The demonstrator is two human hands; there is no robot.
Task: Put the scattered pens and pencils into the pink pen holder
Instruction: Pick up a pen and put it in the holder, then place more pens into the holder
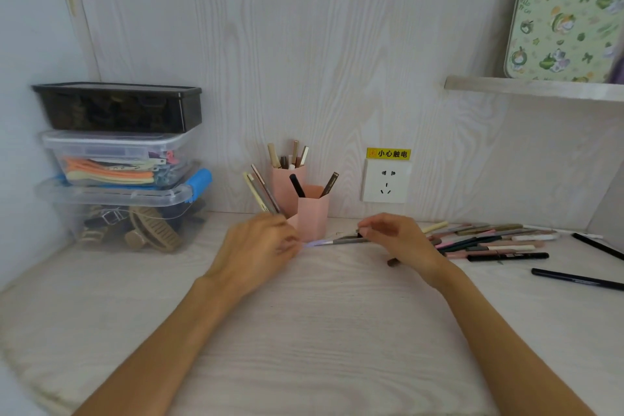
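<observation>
I see the left hand (260, 246) curled round a bundle of pencils (261, 192), its grip just left of the pink pen holder (312, 209) at the far middle of the desk (320, 331). Right hand (401, 240) pinches a grey pen (341, 240) lying low across the holder's front. Scattered pens (489, 241) lie on the right.

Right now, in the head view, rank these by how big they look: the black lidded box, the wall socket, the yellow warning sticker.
1. black lidded box
2. wall socket
3. yellow warning sticker
</observation>
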